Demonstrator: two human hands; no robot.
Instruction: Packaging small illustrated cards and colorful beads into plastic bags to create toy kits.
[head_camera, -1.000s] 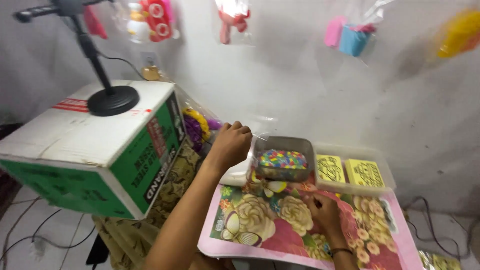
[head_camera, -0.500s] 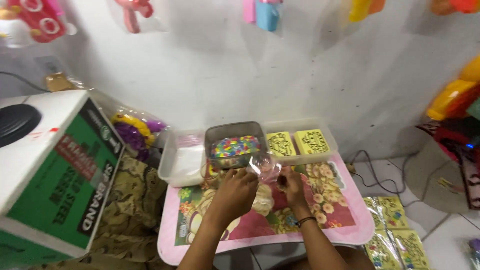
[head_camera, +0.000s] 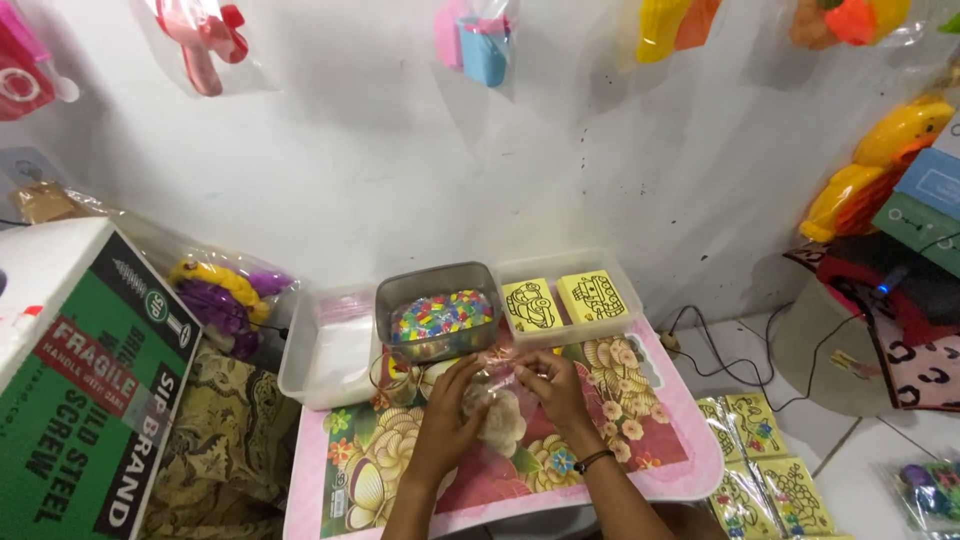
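- Head cam view, looking down at a low table (head_camera: 690, 470) w/ a pink rim and a glossy floral top (cream roses, butterflies, red ground).
- Left hand (head_camera: 450, 405) and right hand (head_camera: 550, 385) meet over the table's middle, fingers curled in, pinching a small clear plastic bag (head_camera: 497, 385) between them; the bag is thin, crinkly and see-through, so its edges are hard to trace.
- The bag sits between the two hands, just in front of a grey tub (head_camera: 435, 300), above the tabletop; can't tell whether it touches the surface.
- Both hands look part-closed on the film, thumbs to fingertips; right wrist wears a dark thin band.
- Grey tub: rounded-rectangle, smooth plastic, full of tiny multicolour pieces, prob. beads, under a clear cover.
- Left of it: a translucent white tray (head_camera: 300, 360), boxy, w/ clear flat packets inside.
- Right of it: a second translucent tray (head_camera: 640, 300) holding two square yellow cards (head_camera: 560, 300) w/ black line drawings.
- Far left: a green-and-white cardboard box (head_camera: 90, 400), matte, w/ a red label.
- Behind, against the white wall: a bagged yellow-purple toy (head_camera: 225, 295).
- Floor, lower right: more bagged yellow cards (head_camera: 770, 480) on pale tile.
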